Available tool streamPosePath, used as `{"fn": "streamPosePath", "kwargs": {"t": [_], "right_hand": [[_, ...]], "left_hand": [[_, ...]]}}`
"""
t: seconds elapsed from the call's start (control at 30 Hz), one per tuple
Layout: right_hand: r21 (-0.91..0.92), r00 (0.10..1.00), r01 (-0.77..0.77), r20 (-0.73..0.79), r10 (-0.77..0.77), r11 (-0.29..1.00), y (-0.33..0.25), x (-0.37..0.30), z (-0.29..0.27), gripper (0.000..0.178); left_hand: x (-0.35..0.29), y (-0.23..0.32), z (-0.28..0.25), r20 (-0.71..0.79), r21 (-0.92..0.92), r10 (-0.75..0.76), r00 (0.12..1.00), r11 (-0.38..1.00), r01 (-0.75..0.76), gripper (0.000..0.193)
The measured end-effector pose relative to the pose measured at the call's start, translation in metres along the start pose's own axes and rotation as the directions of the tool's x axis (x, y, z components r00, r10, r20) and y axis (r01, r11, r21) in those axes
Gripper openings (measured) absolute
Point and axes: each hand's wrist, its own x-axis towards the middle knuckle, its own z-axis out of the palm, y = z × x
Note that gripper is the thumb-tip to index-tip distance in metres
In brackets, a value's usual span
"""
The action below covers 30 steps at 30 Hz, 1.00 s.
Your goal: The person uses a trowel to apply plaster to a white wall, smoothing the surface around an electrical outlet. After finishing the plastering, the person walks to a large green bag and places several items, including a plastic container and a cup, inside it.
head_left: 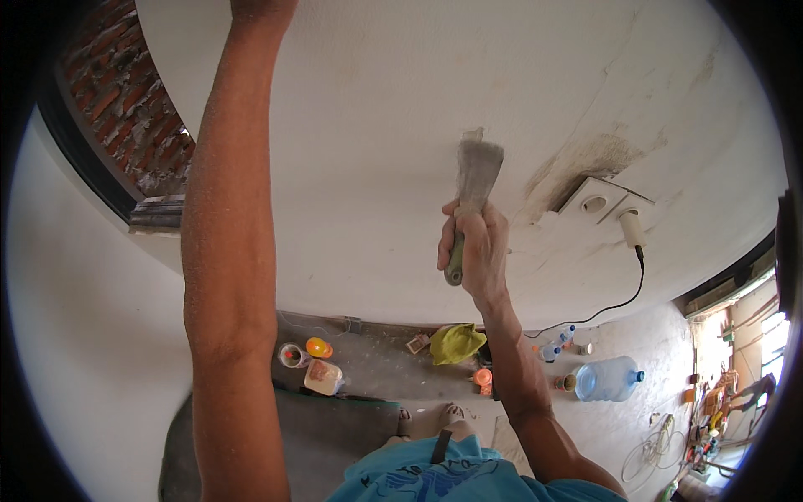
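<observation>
My right hand [478, 243] is closed around the green handle of a putty knife [480, 171]. The wide grey blade points up and lies against or very close to the white wall [368, 151], over a small greyish patch at its tip. My left arm reaches up along the left side, and only the wrist end of my left hand [263, 7] shows at the top edge. Its fingers are out of the picture, so what they touch is hidden. Right of the putty knife, a double wall socket [604, 201] sits beside a rough, brownish damaged patch, with a plug [632, 227] in it.
A black cable [640, 289] hangs from the plug to the floor. Below stand a tub [323, 377], an orange item [319, 347], a yellow-green bag [457, 344] and a large water bottle [609, 379]. A dark window frame [92, 159] borders brickwork at left. Coiled hose [657, 448] lies lower right.
</observation>
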Motion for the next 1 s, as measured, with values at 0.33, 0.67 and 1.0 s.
{"fn": "streamPosePath", "kwargs": {"t": [0.33, 0.67, 1.0], "right_hand": [[-0.017, 0.988, 0.156, 0.005, -0.155, 0.988, -0.038, 0.019, 0.003, 0.028], [-0.073, 0.996, 0.075, 0.046, -0.072, 0.995, -0.028, 0.013, 0.003, 0.028], [-0.077, 0.999, 0.021, 0.028, -0.019, 0.997, -0.019, 0.008, -0.005, 0.025]], "left_hand": [[0.006, 0.032, 0.013, -0.113, -0.08, -0.173, 0.978, 0.983, 0.165, 0.057], [0.002, -0.004, -0.005, -0.051, 0.009, -0.045, 0.998, 0.999, 0.045, 0.053], [-0.013, -0.001, 0.0, -0.009, -0.048, -0.153, 0.988, 0.987, 0.153, 0.052]]}}
